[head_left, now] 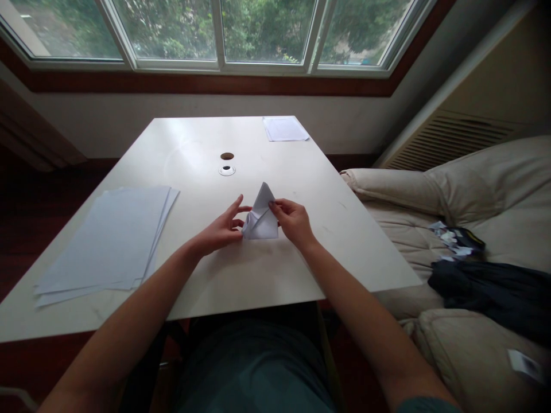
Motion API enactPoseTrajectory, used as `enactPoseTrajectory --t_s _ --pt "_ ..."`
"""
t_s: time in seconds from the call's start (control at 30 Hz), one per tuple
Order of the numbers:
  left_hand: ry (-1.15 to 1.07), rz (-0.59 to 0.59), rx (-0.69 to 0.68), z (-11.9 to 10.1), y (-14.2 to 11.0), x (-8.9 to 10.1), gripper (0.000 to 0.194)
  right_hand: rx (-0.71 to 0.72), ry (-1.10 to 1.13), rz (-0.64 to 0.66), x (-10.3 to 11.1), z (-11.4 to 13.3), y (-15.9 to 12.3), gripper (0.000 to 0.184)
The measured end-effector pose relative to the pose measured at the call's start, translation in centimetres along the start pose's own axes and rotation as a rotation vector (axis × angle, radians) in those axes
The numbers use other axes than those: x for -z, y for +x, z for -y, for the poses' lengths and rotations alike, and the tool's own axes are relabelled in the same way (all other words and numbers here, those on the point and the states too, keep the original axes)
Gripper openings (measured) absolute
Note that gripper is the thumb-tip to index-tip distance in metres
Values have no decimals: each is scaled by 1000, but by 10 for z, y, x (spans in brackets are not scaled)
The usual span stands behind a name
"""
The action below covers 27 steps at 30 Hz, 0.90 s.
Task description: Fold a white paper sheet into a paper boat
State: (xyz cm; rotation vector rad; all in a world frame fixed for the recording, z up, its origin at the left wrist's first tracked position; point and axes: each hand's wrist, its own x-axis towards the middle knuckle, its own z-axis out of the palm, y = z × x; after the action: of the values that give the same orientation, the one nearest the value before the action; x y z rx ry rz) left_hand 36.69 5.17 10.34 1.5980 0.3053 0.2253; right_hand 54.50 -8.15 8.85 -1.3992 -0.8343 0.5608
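A small white folded paper piece (261,219), pointed at the top, stands on the white table (279,275) in front of me. My left hand (224,228) pinches its left side with thumb and fingers. My right hand (293,221) grips its right edge, the thumb on the upper flap. Both hands rest low on the tabletop.
A stack of white sheets (109,238) lies at the left of the table. A smaller stack of paper (284,128) sits at the far edge. A cable hole (227,156) and its cap (227,170) are mid-table. A beige couch (473,212) with dark clothing (491,287) stands right.
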Motion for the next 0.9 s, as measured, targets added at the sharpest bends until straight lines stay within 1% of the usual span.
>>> enactPoseTrajectory --t_s 0.1,0.2,0.23,0.27,0.3,0.4,0.43,0.47,0.6,0.67,0.8,0.9 --pt "84 4 -31 -1 -3 -1 111 39 -19 -53 0 2 0 40" --pt "150 -8 -46 -1 -3 -3 115 82 -35 -77 0 3 0 38" --pt "165 -12 -50 -1 -2 -3 114 87 -42 -85 0 3 0 37" --pt "180 -24 -52 -1 -2 -3 110 89 -48 -94 0 3 0 37" --pt "194 -47 -53 -2 -1 -4 101 88 -50 -102 0 3 0 37" --pt "217 -155 -58 -5 1 -4 62 65 -18 -113 1 1 3 36" --pt "207 -188 -61 -6 2 -4 54 54 5 -117 1 0 3 36" --pt "183 -213 -69 -7 2 -4 49 41 33 -119 2 0 4 36" --pt "30 -264 -95 -9 4 -3 46 4 144 -122 3 -2 7 35" --pt "-29 -293 -91 -10 4 -2 41 -24 186 -123 3 -2 8 35" --pt "-68 -326 -73 -10 3 -1 33 -78 229 -147 3 0 8 43" --pt "-69 -310 -56 -10 3 -1 30 -52 216 -141 3 0 8 38"
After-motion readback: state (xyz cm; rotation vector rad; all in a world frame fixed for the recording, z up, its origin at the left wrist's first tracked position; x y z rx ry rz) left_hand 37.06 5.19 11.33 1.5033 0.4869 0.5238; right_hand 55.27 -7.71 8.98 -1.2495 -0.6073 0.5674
